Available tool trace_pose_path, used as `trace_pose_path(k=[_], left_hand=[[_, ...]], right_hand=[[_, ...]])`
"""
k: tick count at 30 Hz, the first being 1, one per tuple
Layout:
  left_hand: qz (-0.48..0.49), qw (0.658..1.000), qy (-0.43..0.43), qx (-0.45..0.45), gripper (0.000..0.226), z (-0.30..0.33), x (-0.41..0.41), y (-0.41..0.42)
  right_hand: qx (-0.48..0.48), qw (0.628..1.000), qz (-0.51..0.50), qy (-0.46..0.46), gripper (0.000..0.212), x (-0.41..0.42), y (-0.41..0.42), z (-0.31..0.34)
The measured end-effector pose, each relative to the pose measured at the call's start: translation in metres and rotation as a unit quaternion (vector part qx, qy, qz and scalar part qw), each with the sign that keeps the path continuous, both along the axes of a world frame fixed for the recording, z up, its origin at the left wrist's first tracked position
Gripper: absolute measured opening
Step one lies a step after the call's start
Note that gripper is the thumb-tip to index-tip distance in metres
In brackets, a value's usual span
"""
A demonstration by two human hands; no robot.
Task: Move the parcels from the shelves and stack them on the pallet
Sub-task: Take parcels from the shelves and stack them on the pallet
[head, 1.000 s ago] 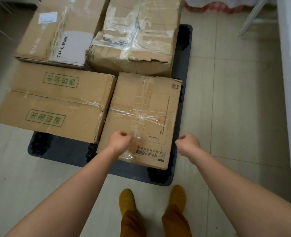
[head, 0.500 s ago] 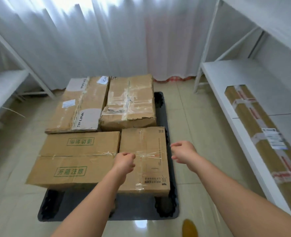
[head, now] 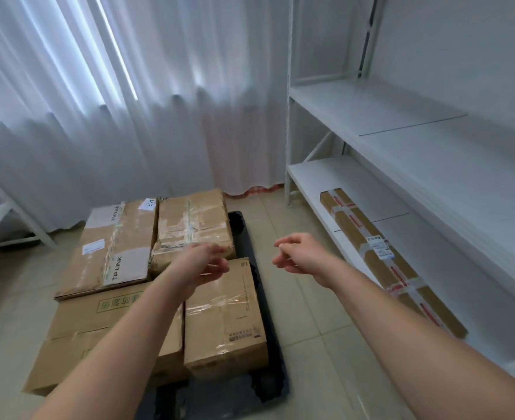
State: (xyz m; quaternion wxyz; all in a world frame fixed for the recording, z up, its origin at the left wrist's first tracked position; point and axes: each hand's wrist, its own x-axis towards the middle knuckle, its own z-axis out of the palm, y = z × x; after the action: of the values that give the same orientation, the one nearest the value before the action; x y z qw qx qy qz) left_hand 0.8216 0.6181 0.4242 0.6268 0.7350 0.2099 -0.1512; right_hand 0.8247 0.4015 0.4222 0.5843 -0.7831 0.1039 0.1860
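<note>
I take the black pallet (head: 268, 353) as my landmark: four parcels lie flat on it in a single layer, so part of the task looks done. At its near right sits the small taped parcel (head: 224, 322); just left of that, touching it, the long parcel with green print (head: 104, 338); behind that one, the TP-LINK parcel (head: 115, 247); and beside it at the far right, the heavily taped parcel (head: 194, 225). My left hand (head: 203, 265) hangs in the air above the seam between the two right-hand parcels, holding nothing, its fingers (head: 219, 250) loosely curled and a little apart. My right hand (head: 300, 254) hovers off the pallet's right edge, over the floor tiles, also empty, fingers (head: 280, 244) slack and slightly curled. I judge that I am between parcels: one set down, the next not yet fetched. To the right of the pallet stands the white shelf unit (head: 401, 116), and on its lowest board lies the long flat parcel (head: 383, 253) with red-printed tape and a white label, well apart from both hands. The upper boards I can see carry nothing. The next move, as I read it, calls for turning right, away from the pallet, and getting both hands under or round that long parcel near its two ends, since its length would make it swing from a single grip. It would then go on the pallet as a second layer, laid across two parcels so that it rests level.
</note>
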Motion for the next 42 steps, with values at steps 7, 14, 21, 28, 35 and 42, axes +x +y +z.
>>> trace_pose_path(k=[7,14,21,28,35,42], left_hand=[[-0.037,0.997,-0.063,-0.014,0.021,0.071,-0.07,-0.08],[-0.134,0.987,-0.083,-0.038,0.022,0.103,-0.146,-0.186],[-0.266,0.958,-0.109,-0.018,0.019,0.135,-0.204,-0.268],[-0.368,0.921,-0.116,-0.048,0.022,0.142,-0.271,-0.328],[-0.442,0.893,-0.048,-0.067,0.02,0.121,-0.345,-0.369],[-0.494,0.864,-0.033,-0.087,0.02,0.128,-0.395,-0.432]], right_hand=[[0.037,0.996,-0.014,-0.082,0.023,-0.082,-0.074,0.049],[0.033,0.99,-0.026,-0.138,0.021,-0.178,-0.164,0.085],[0.02,0.978,-0.117,-0.17,0.021,-0.27,-0.233,0.115],[-0.04,0.95,-0.273,-0.144,0.02,-0.391,-0.295,0.116],[-0.042,0.929,-0.355,-0.093,0.017,-0.512,-0.315,0.101],[-0.076,0.888,-0.449,-0.063,0.018,-0.601,-0.37,0.107]])
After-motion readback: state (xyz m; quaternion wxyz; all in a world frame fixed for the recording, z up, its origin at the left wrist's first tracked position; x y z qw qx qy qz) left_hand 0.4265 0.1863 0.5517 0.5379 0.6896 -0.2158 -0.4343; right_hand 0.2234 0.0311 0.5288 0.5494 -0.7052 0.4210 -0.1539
